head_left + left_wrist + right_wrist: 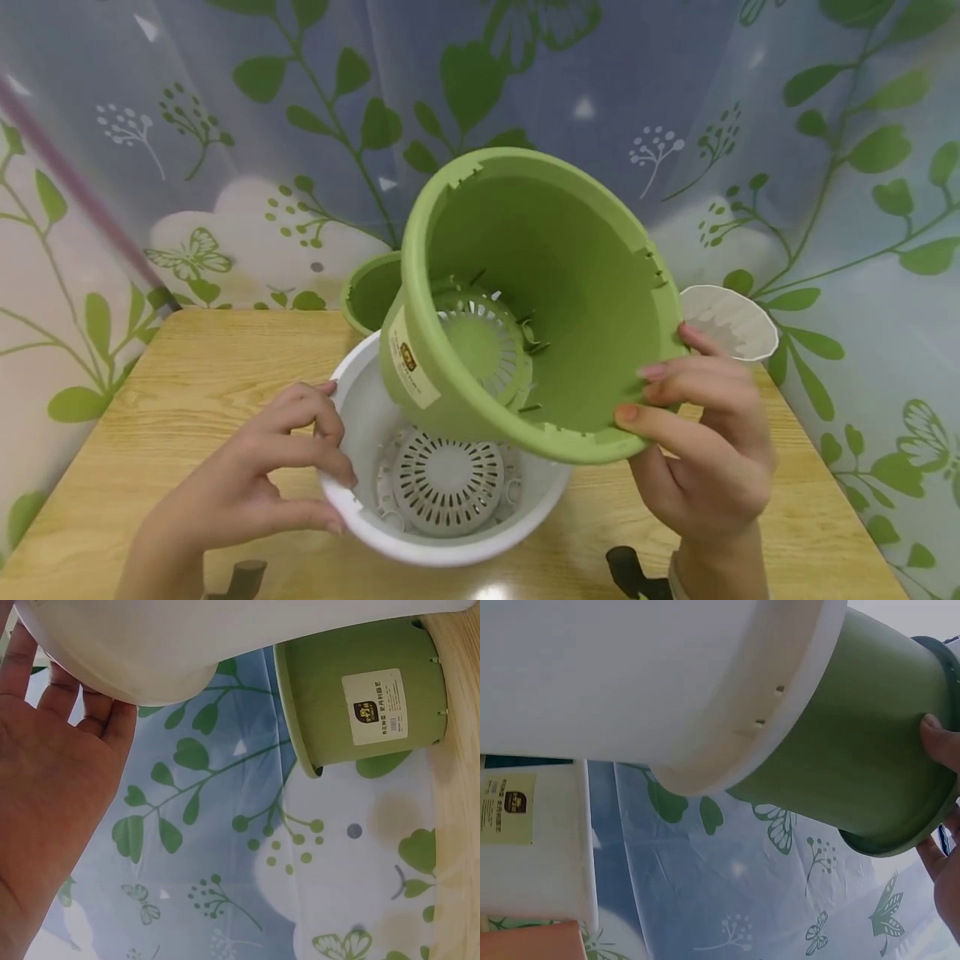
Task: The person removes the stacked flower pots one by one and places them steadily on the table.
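Observation:
A large green plastic flowerpot [480, 417], tilted with its mouth toward me, is held over a white flowerpot [450, 546]. My right hand [705, 433] grips the green pot's rim, fingertips inside and thumb outside. In the right wrist view, the green pot's lower part [832, 735] passes behind the white pot's rim [810, 682]. My left hand [255, 458] holds the white pot's rim at its left side. The left wrist view shows its fingers [60, 697] against that rim. A slotted round base [448, 479] shows inside the white pot.
Behind the white pot stands another green pot [360, 697] with a label. A white fluted pot [731, 321] is at the table's back right. In the right wrist view, a labelled white pot [540, 847] and an orange object [532, 941] appear left. A leaf-patterned curtain [247, 167] borders the wooden table [217, 358].

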A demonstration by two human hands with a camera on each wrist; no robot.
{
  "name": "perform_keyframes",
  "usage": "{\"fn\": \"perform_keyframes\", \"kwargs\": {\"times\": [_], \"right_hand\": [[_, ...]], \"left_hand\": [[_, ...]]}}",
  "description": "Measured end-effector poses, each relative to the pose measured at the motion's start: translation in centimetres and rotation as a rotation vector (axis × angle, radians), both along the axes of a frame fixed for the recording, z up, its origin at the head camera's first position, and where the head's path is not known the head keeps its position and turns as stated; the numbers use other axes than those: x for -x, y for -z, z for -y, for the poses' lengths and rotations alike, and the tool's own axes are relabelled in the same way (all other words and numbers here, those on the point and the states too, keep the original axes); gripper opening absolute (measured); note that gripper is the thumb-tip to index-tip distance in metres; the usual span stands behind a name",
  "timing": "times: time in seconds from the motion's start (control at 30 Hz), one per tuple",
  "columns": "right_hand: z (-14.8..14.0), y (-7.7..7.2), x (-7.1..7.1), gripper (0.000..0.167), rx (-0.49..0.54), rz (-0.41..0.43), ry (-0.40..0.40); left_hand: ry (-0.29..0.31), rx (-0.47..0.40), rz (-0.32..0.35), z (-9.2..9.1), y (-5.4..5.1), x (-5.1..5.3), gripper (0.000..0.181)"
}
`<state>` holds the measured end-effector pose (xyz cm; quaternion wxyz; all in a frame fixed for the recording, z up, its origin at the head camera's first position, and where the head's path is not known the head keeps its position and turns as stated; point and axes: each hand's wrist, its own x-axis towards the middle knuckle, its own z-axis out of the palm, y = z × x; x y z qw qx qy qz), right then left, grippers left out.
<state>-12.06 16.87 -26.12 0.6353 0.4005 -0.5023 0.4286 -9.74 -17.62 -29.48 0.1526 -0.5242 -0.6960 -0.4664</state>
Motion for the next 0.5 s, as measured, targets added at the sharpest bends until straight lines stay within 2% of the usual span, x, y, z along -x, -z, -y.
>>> {"fn": "perform_keyframes", "kwargs": {"times": [0.23, 0.5], "right_hand": [[-0.32, -0.37, 0.23, 0.02, 0.089, -0.014, 0.041], [-1.07, -0.45, 0.11, 0.027, 0.137, 0.022, 0.106]], "left_hand": [[-0.006, 0.001, -0.011, 0.0, 0.06, 0.06, 0.028], [-0.007, 0.002, 0.003, 0.01, 0.2, 0.1, 0.029]]}}
